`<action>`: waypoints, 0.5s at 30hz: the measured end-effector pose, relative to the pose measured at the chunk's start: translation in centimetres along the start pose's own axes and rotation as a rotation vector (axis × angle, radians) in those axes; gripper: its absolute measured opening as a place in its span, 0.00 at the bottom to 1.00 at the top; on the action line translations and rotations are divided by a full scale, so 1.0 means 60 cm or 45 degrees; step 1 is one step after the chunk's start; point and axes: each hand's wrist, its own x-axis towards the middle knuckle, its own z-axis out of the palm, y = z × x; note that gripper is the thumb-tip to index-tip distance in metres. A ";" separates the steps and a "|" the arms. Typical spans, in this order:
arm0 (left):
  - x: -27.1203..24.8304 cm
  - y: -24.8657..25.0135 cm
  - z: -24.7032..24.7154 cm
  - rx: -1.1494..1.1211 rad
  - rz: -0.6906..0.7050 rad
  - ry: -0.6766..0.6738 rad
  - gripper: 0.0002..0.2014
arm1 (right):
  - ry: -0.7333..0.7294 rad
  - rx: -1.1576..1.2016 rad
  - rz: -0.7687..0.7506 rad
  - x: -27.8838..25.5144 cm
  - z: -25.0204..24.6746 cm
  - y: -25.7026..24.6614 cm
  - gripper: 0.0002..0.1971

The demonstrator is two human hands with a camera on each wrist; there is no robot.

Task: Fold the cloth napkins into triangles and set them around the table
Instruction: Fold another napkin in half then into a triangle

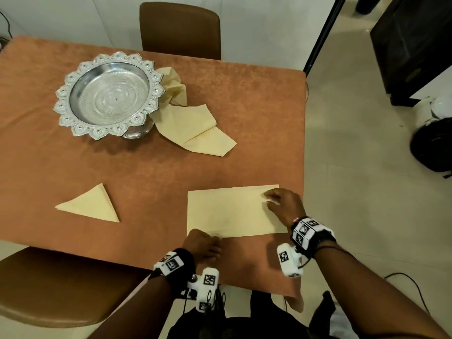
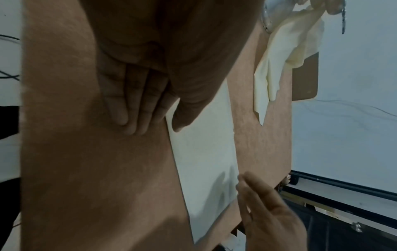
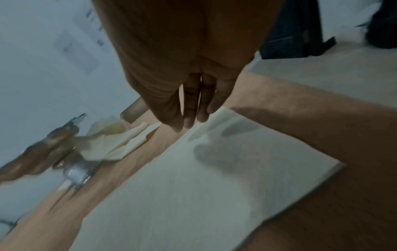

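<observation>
A cream napkin folded into a rectangle (image 1: 232, 211) lies flat near the table's front right corner. My left hand (image 1: 203, 243) rests at its near left corner; in the left wrist view its straight fingers (image 2: 133, 105) press the tablecloth beside the napkin (image 2: 204, 152) and the thumb lies on the cloth edge. My right hand (image 1: 278, 201) sits on the napkin's far right part with fingers (image 3: 191, 105) straight over the napkin (image 3: 204, 186). A finished triangle napkin (image 1: 93, 206) lies to the left. Loose unfolded napkins (image 1: 190, 123) sprawl beside the tray.
A silver pedestal tray (image 1: 156, 79) stands at the back left of the orange-brown table (image 1: 146, 167). One brown chair (image 1: 181, 28) is at the far side, another (image 1: 61, 285) at the near left. The table's right edge is close to my right hand. A black bag (image 1: 433, 148) lies on the floor.
</observation>
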 end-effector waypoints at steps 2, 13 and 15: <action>-0.003 -0.001 0.019 -0.018 0.012 0.011 0.11 | -0.092 -0.173 -0.187 0.031 0.015 -0.021 0.16; 0.002 0.012 0.054 -0.667 -0.150 -0.057 0.06 | -0.398 -0.744 -0.499 0.116 0.085 -0.106 0.19; 0.003 0.010 0.055 -0.689 -0.149 -0.080 0.07 | -0.416 -0.753 -0.459 0.121 0.089 -0.107 0.20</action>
